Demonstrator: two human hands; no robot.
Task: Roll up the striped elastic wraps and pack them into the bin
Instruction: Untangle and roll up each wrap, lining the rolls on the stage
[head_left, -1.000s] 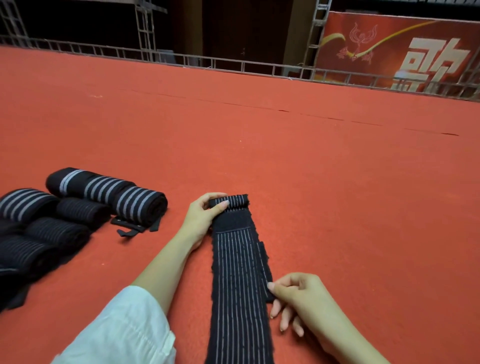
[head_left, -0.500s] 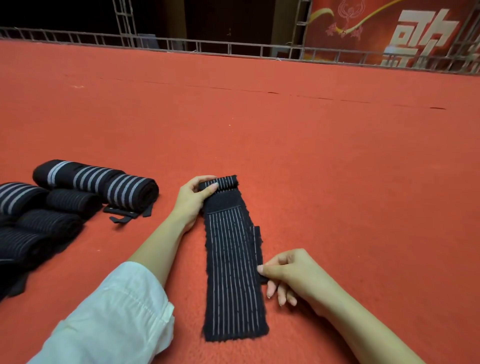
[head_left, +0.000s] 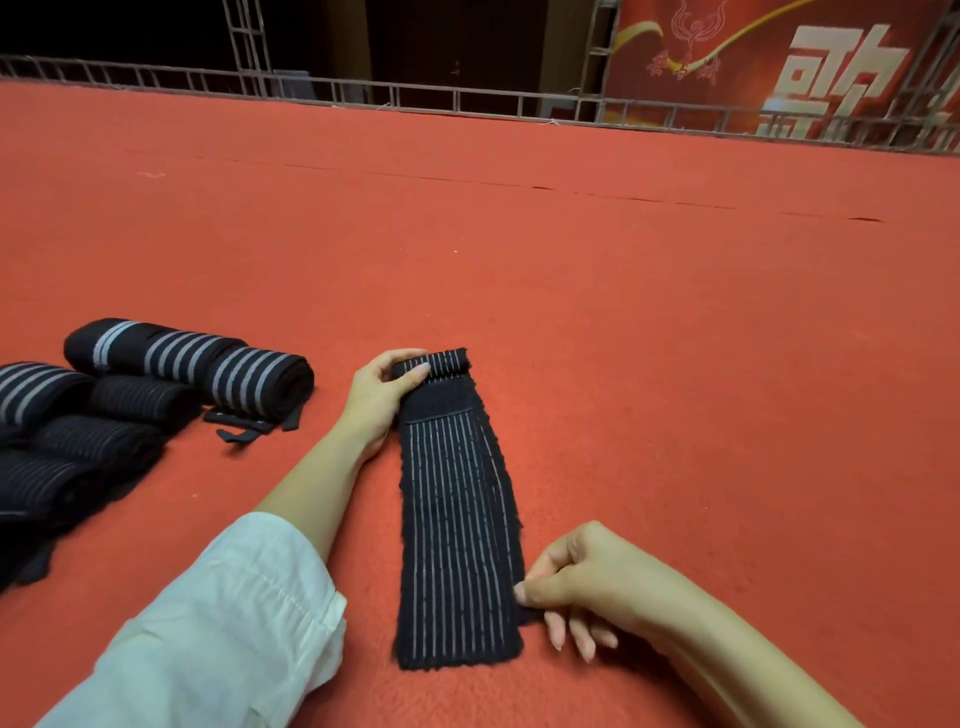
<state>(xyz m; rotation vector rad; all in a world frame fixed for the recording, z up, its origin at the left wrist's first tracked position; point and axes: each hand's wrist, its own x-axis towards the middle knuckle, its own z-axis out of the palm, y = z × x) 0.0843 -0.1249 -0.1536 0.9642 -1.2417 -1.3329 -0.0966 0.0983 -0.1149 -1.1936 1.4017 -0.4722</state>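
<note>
Striped elastic wrap (head_left: 457, 525) lies flat on red carpet (head_left: 675, 364); left hand (head_left: 382, 395) grips its rolled far end, right hand (head_left: 587, 582) pinches its near right edge.

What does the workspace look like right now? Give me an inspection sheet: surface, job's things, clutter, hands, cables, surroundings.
Surface: red carpet, flat, with thin seams farther back.
Job's things: striped wrap lies flat, its far end turned into a small roll; rolled wraps piled at left; no bin in view.
Clutter: black strap ends lying loose beside the pile.
Hands: left hand grips the rolled end; right hand pinches the wrap's right edge near its near end.
Cables: nothing seen.
Surroundings: metal railing along the carpet's far edge; red banner behind it.
</note>
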